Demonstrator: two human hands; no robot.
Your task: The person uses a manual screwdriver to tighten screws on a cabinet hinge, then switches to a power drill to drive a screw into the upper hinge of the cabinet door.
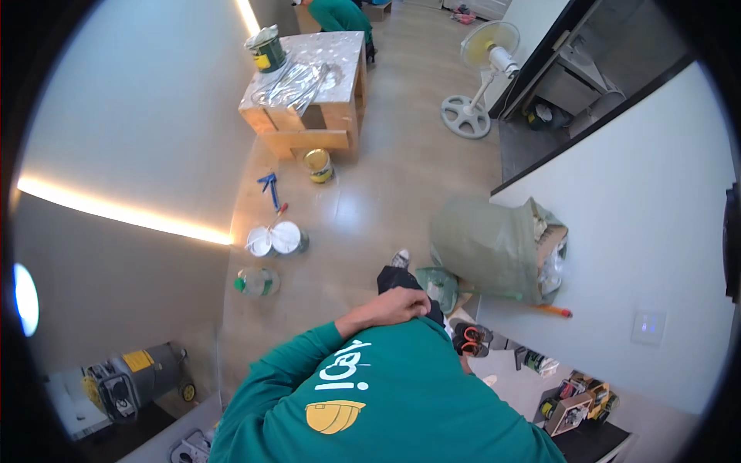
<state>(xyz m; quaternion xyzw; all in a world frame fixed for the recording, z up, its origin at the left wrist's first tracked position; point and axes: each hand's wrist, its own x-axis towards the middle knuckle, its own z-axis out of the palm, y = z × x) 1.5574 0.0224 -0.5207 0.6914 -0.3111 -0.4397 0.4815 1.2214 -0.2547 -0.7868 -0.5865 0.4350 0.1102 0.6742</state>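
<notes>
I look down on my own green sweatshirt (386,401) with a yellow helmet print. My left hand (392,303) comes out of the green sleeve and lies against my waist, at the top of my dark trousers (395,279). Its fingers are curled and the tips are hidden behind the cloth, so I cannot tell whether it holds anything. One grey shoe (400,258) shows on the wooden floor just beyond the trousers. My right hand is out of the picture.
A stuffed green sack (490,247) stands to my right. On the floor ahead lie two white tins (276,239), a plastic bottle (256,282), a blue tool (270,187) and a yellow can (318,164). Farther off are a wooden table (309,100), a fan (482,69) and another person (340,14).
</notes>
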